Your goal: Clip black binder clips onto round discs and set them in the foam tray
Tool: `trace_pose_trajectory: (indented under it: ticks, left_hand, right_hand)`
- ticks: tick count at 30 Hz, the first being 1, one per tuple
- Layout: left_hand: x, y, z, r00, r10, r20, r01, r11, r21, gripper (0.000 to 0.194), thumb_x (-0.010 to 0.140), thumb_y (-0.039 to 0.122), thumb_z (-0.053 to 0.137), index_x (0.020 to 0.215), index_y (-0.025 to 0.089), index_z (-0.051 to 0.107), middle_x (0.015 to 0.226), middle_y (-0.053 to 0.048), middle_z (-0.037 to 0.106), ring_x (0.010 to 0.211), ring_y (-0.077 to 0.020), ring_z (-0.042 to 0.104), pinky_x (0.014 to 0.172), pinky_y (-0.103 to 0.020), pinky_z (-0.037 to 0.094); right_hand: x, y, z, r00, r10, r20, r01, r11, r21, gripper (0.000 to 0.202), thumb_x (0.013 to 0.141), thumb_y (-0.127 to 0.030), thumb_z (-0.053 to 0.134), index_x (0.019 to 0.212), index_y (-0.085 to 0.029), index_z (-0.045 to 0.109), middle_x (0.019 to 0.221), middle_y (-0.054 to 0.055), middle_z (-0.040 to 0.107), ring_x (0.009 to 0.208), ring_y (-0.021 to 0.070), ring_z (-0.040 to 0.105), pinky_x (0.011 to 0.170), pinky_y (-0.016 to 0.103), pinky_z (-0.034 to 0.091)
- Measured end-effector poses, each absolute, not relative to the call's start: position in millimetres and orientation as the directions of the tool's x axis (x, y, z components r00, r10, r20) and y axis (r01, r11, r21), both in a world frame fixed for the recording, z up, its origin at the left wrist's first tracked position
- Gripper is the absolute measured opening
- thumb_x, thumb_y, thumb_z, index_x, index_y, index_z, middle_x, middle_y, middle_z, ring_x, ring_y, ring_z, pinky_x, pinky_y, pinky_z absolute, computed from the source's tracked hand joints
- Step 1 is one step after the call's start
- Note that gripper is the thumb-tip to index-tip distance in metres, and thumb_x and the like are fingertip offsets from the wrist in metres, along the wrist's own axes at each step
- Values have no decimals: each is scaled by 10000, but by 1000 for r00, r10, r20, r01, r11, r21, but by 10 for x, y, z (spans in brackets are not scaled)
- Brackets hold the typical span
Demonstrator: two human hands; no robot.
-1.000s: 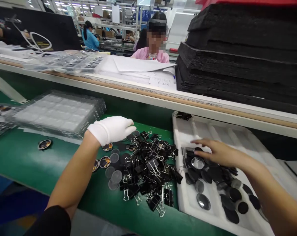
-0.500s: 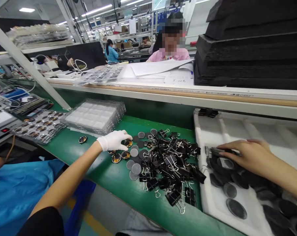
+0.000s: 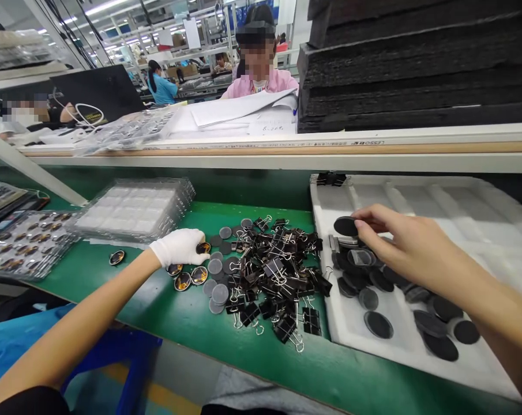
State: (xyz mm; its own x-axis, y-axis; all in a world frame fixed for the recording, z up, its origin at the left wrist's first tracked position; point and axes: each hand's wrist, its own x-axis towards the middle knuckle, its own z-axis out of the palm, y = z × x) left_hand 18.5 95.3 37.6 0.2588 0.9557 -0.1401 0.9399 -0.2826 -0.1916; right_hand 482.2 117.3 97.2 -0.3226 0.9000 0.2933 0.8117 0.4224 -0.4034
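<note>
My left hand [image 3: 180, 248], in a white glove, is closed with its fingertips around a round black-rimmed piece with an amber-and-black face [image 3: 203, 248], low over the green table. Several similar pieces [image 3: 183, 281] lie just below it. Grey and black discs [image 3: 220, 294] are scattered to its right, beside a heap of black binder clips [image 3: 278, 268]. Over the white tray [image 3: 336, 328], my bare right hand [image 3: 394, 236] pinches a black disc [image 3: 344, 226] between thumb and fingers. Beneath that hand, more black and grey discs [image 3: 378, 324] lie loose in the tray.
Stacked clear plastic trays [image 3: 126, 210] stand at the back left. Another tray stack [image 3: 25, 245] holds amber-faced pieces. A shelf edge [image 3: 243, 151] crosses above the table, bearing papers and a black foam stack [image 3: 394, 80]. A person in pink [image 3: 261, 80] sits beyond.
The view has swung right, shifting the scene left. My right hand has lifted a black disc from the pile in the tray. My left hand stays at the amber-faced piece.
</note>
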Motion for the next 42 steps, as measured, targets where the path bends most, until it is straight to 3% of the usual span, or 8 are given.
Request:
trace_pose_trajectory:
  ticks: [3, 6, 12, 17, 25, 34, 38, 42]
  left_hand:
    - [334, 910, 623, 220, 974, -53, 967, -225, -117, 408, 846, 582, 574, 916, 183, 628, 835, -75, 705, 744, -246, 684, 661, -340, 475]
    - [783, 829, 929, 267, 961, 67, 964, -265, -36, 450, 825, 600, 619, 1024, 197, 626, 902, -49, 733, 791, -228, 707, 711, -326, 502]
    - [1819, 776, 1244, 502, 833, 232, 865, -483, -137, 426, 853, 555, 591, 1062, 185, 629, 889, -80, 724, 825, -276, 729, 709, -355, 517]
    - [2035, 833, 1243, 540, 768, 346, 839, -525, -145, 400, 884, 547, 536, 973, 170, 636, 857, -86, 698, 784, -283, 718, 668, -371, 524]
    - [1981, 929, 1140, 492, 796, 353, 859, -510, -48, 467, 830, 566, 639, 1106, 191, 630, 938, -74, 716, 838, -260, 713, 723, -350, 519]
    - [1955, 967, 1130, 582, 692, 427, 793, -599, -110, 342, 889, 480, 532, 990, 177, 654, 832, -74, 675, 744, -254, 691, 644, -354, 508]
    - [1970, 969, 1117, 615, 632, 471, 763, -628, -154, 334, 894, 481, 553, 924, 163, 650, 762, -60, 652, 662, -239, 668, 579, -342, 477]
    - [2005, 968, 1092, 630, 606, 486, 748, -642, -168, 338, 917, 462, 542, 953, 147, 657, 768, -63, 662, 658, -236, 671, 575, -339, 468]
  right_hand:
    - [4566, 906, 1078, -321, 907, 273, 568, 415, -711, 234, 970, -465, 541, 1054, -272, 643, 910, 43, 784, 763, 214, 758, 623, 305, 562]
    - [4298, 723, 1117, -415, 840, 350, 361, 505, -784, 184, 983, -432, 574, 1036, -280, 663, 920, 23, 784, 814, 198, 774, 645, 274, 607]
    - [4092, 699, 1073, -503, 545, 671, 369, 837, -403, 222, 991, -170, 574, 1158, -269, 681, 1179, 38, 755, 1023, 204, 745, 860, 344, 648]
    - [4216, 788, 1015, -578, 379, 723, 363, 913, -188, 335, 976, -73, 553, 1253, -232, 656, 1340, 102, 683, 1205, 234, 674, 983, 429, 622]
    - [4263, 780, 1126, -330, 619, 713, 424, 772, -473, 235, 967, -131, 631, 1135, -289, 679, 1127, 26, 756, 1073, 201, 724, 942, 378, 621]
    - [4242, 830, 965, -597, 415, 687, 386, 899, -208, 467, 912, 1, 614, 1307, -245, 652, 1369, 84, 675, 1266, 245, 648, 1069, 428, 589]
    - [4196, 858, 959, -586, 432, 686, 298, 902, -313, 403, 901, -3, 636, 1232, -217, 720, 1330, 84, 704, 1265, 266, 652, 1106, 476, 563]
    - [4130, 856, 969, -376, 669, 641, 373, 743, -557, 323, 877, -117, 730, 1180, -228, 740, 1250, 80, 737, 1092, 244, 737, 964, 408, 645]
